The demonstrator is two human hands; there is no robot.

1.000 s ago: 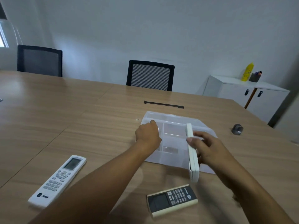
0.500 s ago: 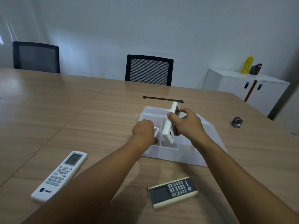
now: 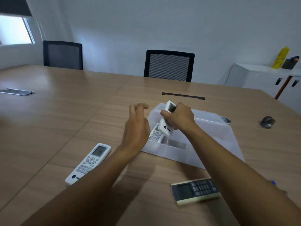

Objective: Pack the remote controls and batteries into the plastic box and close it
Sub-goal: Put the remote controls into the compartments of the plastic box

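Note:
A clear plastic box [image 3: 211,139] with dividers lies open on the wooden table. My right hand [image 3: 179,117] grips a white remote [image 3: 167,121] tilted steeply over the box's left compartment. Another white remote [image 3: 155,135] lies in that compartment, partly hidden by my left hand [image 3: 136,126], which hovers at the box's left edge with fingers spread and nothing in it. A third white remote [image 3: 88,163] lies on the table to the left. A dark-faced remote [image 3: 195,190] lies in front of the box. I see no batteries clearly.
A small grey round object [image 3: 268,122] sits on the table to the right. A black cable slot [image 3: 183,95] lies beyond the box. Two black chairs [image 3: 169,65] stand at the far edge, a white cabinet [image 3: 260,77] at the right.
My left hand has let go of the box's edge and lifted, fingers spread. My right hand has brought its remote lower and more upright over the left compartment.

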